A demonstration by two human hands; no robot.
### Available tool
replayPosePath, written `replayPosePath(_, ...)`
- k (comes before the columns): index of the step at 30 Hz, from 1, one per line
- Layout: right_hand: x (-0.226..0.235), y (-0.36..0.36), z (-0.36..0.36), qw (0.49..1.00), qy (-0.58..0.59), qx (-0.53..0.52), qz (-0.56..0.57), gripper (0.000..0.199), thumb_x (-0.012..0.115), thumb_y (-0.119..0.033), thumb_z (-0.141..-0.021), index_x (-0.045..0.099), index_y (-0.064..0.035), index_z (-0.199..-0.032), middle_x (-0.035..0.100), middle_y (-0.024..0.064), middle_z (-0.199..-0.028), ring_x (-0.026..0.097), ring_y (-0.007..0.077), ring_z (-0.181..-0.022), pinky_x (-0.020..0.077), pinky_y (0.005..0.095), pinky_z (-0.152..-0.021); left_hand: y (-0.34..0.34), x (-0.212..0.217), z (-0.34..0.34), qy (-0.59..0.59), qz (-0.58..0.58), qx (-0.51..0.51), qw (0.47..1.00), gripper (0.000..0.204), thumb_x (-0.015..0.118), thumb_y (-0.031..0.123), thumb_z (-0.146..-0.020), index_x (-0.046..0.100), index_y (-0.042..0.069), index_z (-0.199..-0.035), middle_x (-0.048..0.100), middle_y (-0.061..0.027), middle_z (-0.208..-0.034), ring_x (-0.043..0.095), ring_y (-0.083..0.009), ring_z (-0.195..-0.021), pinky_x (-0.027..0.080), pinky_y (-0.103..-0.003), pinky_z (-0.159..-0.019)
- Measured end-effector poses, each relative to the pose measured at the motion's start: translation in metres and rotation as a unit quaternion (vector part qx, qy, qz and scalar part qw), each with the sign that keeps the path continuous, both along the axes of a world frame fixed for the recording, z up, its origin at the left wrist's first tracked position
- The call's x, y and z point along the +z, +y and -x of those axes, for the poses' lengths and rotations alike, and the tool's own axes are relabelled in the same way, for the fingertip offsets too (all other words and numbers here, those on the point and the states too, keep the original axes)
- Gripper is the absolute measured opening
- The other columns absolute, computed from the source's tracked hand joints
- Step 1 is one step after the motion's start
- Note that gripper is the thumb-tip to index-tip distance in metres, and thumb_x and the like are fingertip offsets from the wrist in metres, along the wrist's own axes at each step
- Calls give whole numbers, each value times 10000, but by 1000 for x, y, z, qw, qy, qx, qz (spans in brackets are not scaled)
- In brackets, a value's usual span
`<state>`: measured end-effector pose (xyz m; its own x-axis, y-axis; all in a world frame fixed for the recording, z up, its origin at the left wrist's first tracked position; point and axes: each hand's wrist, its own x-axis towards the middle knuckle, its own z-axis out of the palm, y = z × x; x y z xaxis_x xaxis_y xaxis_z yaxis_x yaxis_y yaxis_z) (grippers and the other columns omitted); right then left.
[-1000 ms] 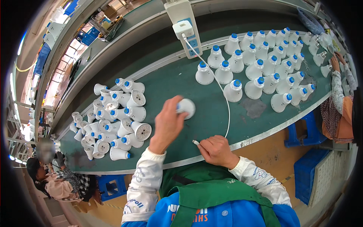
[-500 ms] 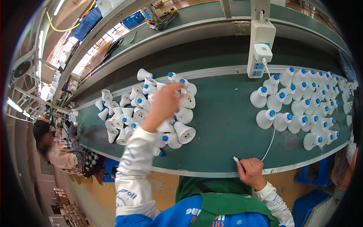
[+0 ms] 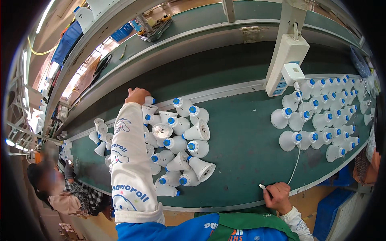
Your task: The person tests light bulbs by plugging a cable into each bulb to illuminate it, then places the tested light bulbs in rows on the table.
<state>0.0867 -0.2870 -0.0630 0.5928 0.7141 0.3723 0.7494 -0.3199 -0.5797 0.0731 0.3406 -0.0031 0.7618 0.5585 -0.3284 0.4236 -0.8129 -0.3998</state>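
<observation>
My left arm stretches across a cluster of white cone-shaped housings [image 3: 176, 145] with blue caps, lying jumbled on the green bench. At the cluster's far edge, my left hand [image 3: 136, 96] is closed over one white cone-shaped housing [image 3: 148, 101]; its blue-capped end shows beside the hand, while the rest is hidden. By the near edge, my right hand [image 3: 277, 197] is closed on a white cable [image 3: 296, 164], whose small plug [image 3: 262, 186] sticks out past the fingers.
More blue-capped housings [image 3: 321, 120] stand in rows at the right. The cable runs up to a white charger [image 3: 293, 73] on a power strip [image 3: 286, 60] fixed to a post. A person [image 3: 56, 184] sits at the bench's left. A rail runs along the bench's back.
My left hand has moved farther away and left, from above the cluster to a housing at its far edge. My right hand keeps the cable. The view has shifted somewhat.
</observation>
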Motion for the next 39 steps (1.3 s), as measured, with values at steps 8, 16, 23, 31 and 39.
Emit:
replayPosePath(8,-2,0,1,999,-20,-5,-34,114,700,-65,-664,587,-73,-652,541,74,-549,538,266,-480,413,365,-480,-78,48,15,-306,-117,-124,937,450,733,153,-757,611,97,-1186,629,-62,-1044,540,-254,-1067,356,-521,-969)
replayPosePath(16,0,1,-1,996,-1,0,-91,147,716,-114,-780,594,-66,-714,549,80,-560,554,283,-503,417,367,-480,-335,59,56,-365,505,-158,766,536,766,176,-768,555,44,-1243,568,-67,-1046,530,-171,-918,447,-294,-780)
replayPosePath(23,26,5,-12,922,330,-90,-181,163,651,-163,-871,648,-2,-840,604,103,-617,557,164,-508,416,306,-500,-437,-13,44,-430,499,-4,753,505,743,63,-746,554,30,-1213,611,-86,-1111,594,-192,-892,493,-316,-775)
replayPosePath(31,6,32,-5,900,377,-101,-193,222,649,-212,-866,667,7,-834,604,115,-602,561,171,-514,428,326,-523,-433,-37,46,-520,468,-118,705,556,682,70,-819,490,79,-1341,545,-116,-1299,548,-253,-1136,438,-351,-948)
replayPosePath(39,0,44,0,878,399,-116,-236,205,639,-177,-869,656,26,-843,585,76,-605,504,118,-530,402,293,-516,-433,-32,37,-518,470,-92,709,278,610,54,-883,642,46,-1160,686,-110,-1048,641,-188,-893,492,-287,-829)
